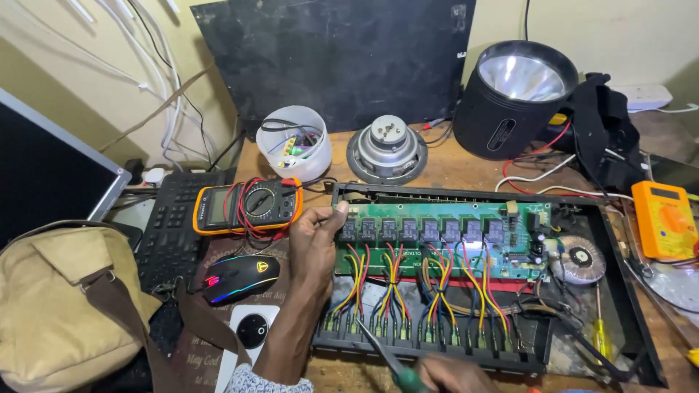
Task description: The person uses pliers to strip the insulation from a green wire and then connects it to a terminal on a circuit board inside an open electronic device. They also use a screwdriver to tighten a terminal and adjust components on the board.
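Over on the left there's a tan bag (pixel 54 306), a black keyboard (pixel 171 233) and a glowing mouse (pixel 239 278), with an orange-edged meter (pixel 246 206) wrapped in its red leads.

The left hand (pixel 314 244) is curled loosely on the left end of the open metal case (pixel 619 276), thumb up on the top edge, steadying it. The case sits mid-bench, and inside is a green circuit board (pixel 437 244) with a row of black relays and bundles of coloured wires (pixel 397 280) running down to the front.

The right hand (pixel 453 374) is only partly in frame at the bottom, closed round a green-handled screwdriver (pixel 386 356), its tip near the wires.

My take: the case is stiff and probably weighty with that ring transformer (pixel 580 260), so grab the rims. Board and wires look fragile, hands off those.
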